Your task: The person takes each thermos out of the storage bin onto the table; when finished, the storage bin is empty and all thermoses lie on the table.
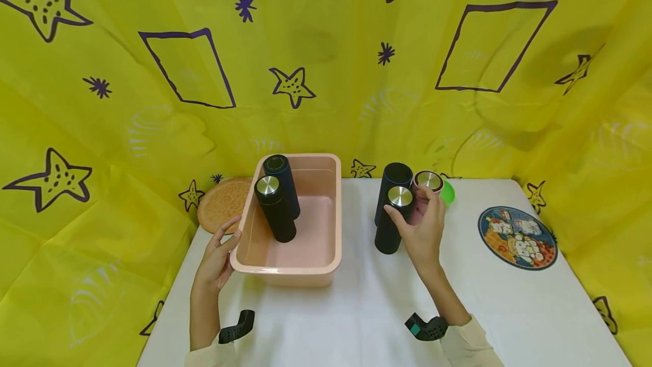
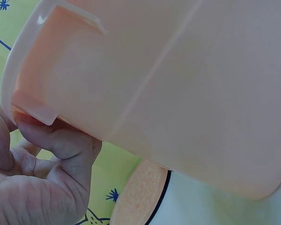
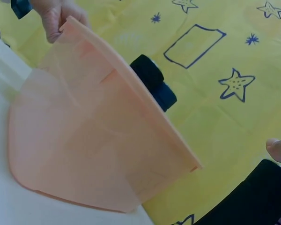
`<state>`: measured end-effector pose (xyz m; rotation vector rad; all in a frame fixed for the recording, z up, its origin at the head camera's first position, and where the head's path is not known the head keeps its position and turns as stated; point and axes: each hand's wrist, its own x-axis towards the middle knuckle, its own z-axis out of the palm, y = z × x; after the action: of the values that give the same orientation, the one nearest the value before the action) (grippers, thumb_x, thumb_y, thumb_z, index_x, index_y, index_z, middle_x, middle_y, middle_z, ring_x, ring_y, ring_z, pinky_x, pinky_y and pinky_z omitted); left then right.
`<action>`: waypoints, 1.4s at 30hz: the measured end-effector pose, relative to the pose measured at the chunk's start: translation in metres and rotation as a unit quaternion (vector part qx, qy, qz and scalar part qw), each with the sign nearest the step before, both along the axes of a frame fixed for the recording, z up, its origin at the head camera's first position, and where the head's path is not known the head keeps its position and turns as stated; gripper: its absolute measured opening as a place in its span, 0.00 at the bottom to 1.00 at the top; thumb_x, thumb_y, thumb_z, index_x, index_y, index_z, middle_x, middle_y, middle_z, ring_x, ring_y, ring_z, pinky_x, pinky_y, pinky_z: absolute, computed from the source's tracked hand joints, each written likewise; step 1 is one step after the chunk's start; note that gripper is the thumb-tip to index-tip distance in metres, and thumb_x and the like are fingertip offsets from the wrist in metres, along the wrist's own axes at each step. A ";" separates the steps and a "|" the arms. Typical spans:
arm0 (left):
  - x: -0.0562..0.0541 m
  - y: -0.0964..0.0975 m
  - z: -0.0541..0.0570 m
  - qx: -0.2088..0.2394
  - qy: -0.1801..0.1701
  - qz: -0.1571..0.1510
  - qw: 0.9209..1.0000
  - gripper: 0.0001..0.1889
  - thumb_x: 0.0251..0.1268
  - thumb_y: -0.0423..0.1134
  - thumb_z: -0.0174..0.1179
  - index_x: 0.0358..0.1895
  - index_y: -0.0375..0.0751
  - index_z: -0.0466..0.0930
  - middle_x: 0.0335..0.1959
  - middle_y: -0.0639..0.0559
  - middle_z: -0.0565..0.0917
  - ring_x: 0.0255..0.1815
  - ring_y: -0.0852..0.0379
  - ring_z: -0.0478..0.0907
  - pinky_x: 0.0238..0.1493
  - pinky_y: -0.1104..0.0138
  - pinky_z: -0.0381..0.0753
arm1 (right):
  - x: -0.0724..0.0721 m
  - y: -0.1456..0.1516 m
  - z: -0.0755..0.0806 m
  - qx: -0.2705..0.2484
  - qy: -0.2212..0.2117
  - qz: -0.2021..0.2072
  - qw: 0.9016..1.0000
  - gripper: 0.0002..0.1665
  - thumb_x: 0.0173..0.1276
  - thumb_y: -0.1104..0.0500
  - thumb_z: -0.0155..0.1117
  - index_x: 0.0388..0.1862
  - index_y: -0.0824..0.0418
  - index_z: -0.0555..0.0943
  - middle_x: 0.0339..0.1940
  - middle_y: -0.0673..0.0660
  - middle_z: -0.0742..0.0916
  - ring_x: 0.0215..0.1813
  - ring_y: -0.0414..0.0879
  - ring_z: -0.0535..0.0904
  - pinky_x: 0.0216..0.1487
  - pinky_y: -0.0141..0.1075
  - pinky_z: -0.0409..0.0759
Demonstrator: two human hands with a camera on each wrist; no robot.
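Your left hand (image 1: 218, 256) is clamped on the left rim of the pink tub (image 1: 336, 214), which sits on the white table (image 1: 351, 310). Inside the tub, toward its left wall, stand two bottles: a silver-capped black bottle (image 1: 277, 217) in front and a dark-capped navy bottle (image 1: 290, 186) just behind it. Your right hand (image 1: 425, 231) is at a second black bottle (image 1: 388, 235), which stands on the table to the right of the tub. Your thumb and fingers are apart, on opposite sides of its silver cap (image 1: 400, 196) — you cannot tell whether they press on it. Behind this bottle stands a second navy bottle (image 1: 393, 177); to its right is a partly hidden pink bottle (image 1: 418, 208), with a green object (image 1: 448, 192) just beyond. A printed round mat (image 1: 518, 238) lies farther right — well apart from the bottles.
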<state>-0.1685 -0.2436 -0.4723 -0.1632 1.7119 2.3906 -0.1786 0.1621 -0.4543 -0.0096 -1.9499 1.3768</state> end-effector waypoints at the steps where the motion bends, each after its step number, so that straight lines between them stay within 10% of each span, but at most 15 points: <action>1: 0.000 0.000 0.000 0.000 0.001 -0.001 1.000 0.23 0.77 0.37 0.48 0.71 0.49 0.59 0.47 0.55 0.80 0.43 0.60 0.82 0.37 0.67 0.84 | 0.000 0.000 0.002 0.004 0.003 -0.003 1.000 0.47 0.46 0.63 0.83 0.63 0.69 0.69 0.55 0.68 0.74 0.58 0.55 0.73 0.60 0.18 0.69; 14: 0.002 0.000 -0.001 -0.003 -0.006 -0.002 1.000 0.23 0.77 0.37 0.48 0.71 0.49 0.59 0.46 0.55 0.79 0.42 0.60 0.82 0.36 0.67 0.84 | -0.003 0.001 0.040 0.043 0.051 -0.033 0.997 0.42 0.47 0.63 0.82 0.61 0.67 0.72 0.55 0.67 0.75 0.59 0.50 0.70 0.59 0.30 0.70; 29: -0.001 0.001 -0.003 0.003 0.004 -0.004 1.000 0.23 0.77 0.36 0.48 0.72 0.47 0.58 0.47 0.55 0.80 0.44 0.60 0.82 0.39 0.66 0.85 | -0.021 -0.033 0.071 0.054 0.088 0.073 0.992 0.38 0.49 0.65 0.80 0.60 0.68 0.74 0.56 0.65 0.76 0.60 0.54 0.72 0.58 0.37 0.76; 42: 0.000 -0.001 -0.001 0.005 0.000 0.000 1.000 0.20 0.77 0.36 0.48 0.68 0.52 0.63 0.47 0.56 0.81 0.43 0.61 0.83 0.38 0.67 0.84 | -0.047 -0.072 0.069 0.078 -0.033 0.213 0.973 0.38 0.55 0.56 0.78 0.62 0.64 0.72 0.55 0.62 0.76 0.58 0.53 0.73 0.56 0.48 0.79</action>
<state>-0.1681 -0.2442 -0.4731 -0.1620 1.6985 2.3995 -0.2256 0.0903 -0.3853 0.4670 -2.1971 1.4959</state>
